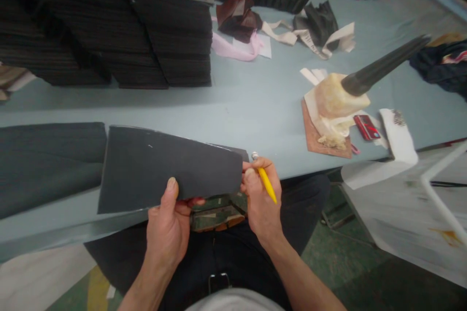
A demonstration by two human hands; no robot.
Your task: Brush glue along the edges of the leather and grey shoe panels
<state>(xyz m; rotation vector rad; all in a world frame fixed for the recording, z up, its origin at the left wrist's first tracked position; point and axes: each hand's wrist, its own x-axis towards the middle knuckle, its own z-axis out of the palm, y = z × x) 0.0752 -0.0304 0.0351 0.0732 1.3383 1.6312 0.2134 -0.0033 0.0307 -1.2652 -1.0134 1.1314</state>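
A dark grey flat panel [146, 167], wide at the left and narrower at the right, lies partly over the table's front edge. My left hand [170, 223] grips its lower edge, thumb on top and fingers beneath. At the narrow right end is my right hand [263, 189], closed around a yellow pen-like tool [268, 185] with a pale metallic tip pointing away from me. Its fingers also touch the panel's end. Part of another dark piece [239, 152] shows behind the panel. Further left lies a dark sheet [47, 163].
Tall stacks of dark panels [175, 43] stand at the back left. To the right, a block with a dark handle [386, 65] sits on a brown board [312, 136], near a small red box [367, 127]. Fabric scraps [241, 17] lie behind on the table [248, 112].
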